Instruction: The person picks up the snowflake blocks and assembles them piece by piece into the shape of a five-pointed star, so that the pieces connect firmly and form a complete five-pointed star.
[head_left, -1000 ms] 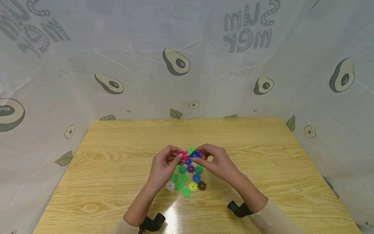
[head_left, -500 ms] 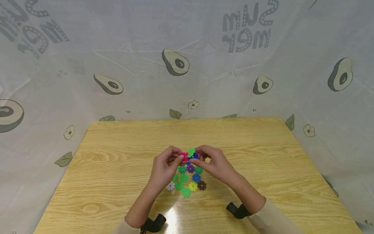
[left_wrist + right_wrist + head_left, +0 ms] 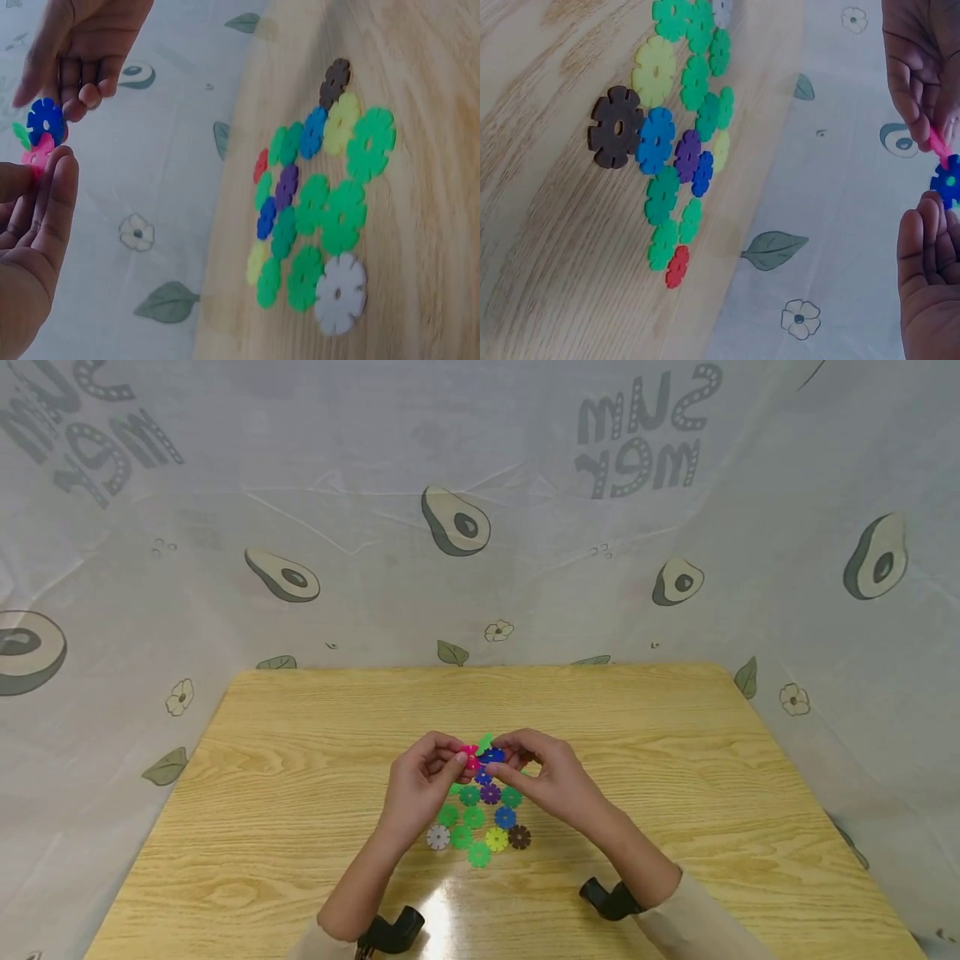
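Observation:
My left hand (image 3: 418, 781) pinches a pink notched plastic disc (image 3: 472, 762) between thumb and fingers, above the table. A dark blue notched disc (image 3: 492, 755) is joined to the pink one. My right hand (image 3: 553, 777) holds the blue disc at its edge with thumb and fingertips. From the joined pieces a light green disc (image 3: 484, 743) sticks up at an angle. In the left wrist view, the blue disc (image 3: 45, 120) sits between both hands, the pink disc (image 3: 39, 152) below it. Fingers partly cover the joined discs.
Loose notched discs lie close together below my hands: several green, a white one (image 3: 438, 837), a yellow one (image 3: 497, 839), a brown one (image 3: 519, 837), a purple one (image 3: 491, 793) and a red one (image 3: 677, 267). A patterned cloth (image 3: 360, 593) surrounds the wooden table (image 3: 300, 718).
Both hands stay nearly in place and keep their hold. The joined discs have turned slightly between the fingers, the green one tipping right and then back left.

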Demonstrator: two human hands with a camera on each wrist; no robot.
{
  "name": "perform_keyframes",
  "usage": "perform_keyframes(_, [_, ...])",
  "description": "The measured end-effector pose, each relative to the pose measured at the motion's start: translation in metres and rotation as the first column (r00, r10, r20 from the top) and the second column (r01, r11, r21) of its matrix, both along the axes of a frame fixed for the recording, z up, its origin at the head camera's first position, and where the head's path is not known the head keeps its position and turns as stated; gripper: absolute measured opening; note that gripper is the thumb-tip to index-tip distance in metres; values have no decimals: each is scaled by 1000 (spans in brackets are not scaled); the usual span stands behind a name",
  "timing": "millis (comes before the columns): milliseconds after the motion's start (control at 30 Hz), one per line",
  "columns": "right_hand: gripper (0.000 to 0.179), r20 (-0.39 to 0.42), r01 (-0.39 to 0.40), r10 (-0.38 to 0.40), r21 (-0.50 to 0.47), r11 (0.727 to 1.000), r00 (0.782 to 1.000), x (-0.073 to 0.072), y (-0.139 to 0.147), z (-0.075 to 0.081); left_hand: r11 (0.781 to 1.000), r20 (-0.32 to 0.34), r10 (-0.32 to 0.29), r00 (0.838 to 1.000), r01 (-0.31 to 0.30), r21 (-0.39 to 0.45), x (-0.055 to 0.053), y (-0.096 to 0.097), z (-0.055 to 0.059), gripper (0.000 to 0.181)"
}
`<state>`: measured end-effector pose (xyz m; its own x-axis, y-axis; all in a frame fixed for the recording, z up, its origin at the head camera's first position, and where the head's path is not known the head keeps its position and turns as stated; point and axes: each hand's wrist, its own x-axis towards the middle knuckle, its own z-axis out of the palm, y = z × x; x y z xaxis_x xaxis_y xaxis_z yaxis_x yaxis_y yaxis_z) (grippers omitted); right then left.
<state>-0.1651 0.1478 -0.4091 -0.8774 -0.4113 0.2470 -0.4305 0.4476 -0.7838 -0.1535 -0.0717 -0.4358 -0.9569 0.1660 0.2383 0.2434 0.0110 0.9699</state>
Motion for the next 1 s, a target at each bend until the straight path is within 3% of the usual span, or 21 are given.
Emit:
perform_keyframes(267, [28, 54, 11, -16, 92, 996, 998, 0, 18, -13, 991, 130, 127, 983, -119, -67, -34, -22, -7, 13])
perform_keyframes(400, [29, 87, -57, 43, 171, 984, 995, 5, 33, -30, 986, 224, 149, 963, -129, -104, -56, -37, -15, 16])
perform_keyframes(567, [35, 142, -151, 115, 276, 949, 983, 12, 48, -52, 978, 312, 181, 933, -138, -156, -78, -51, -28, 17])
perform_keyframes(867, [35, 143, -182, 134, 412, 893, 981, 22, 54, -71, 975, 413, 202, 888, -144, -168, -93, -53, -39, 24])
perform_keyframes(1000, [36, 95, -170, 142, 451, 876, 985, 24, 52, -76, 973, 448, 219, 867, -160, -165, -97, -52, -46, 22])
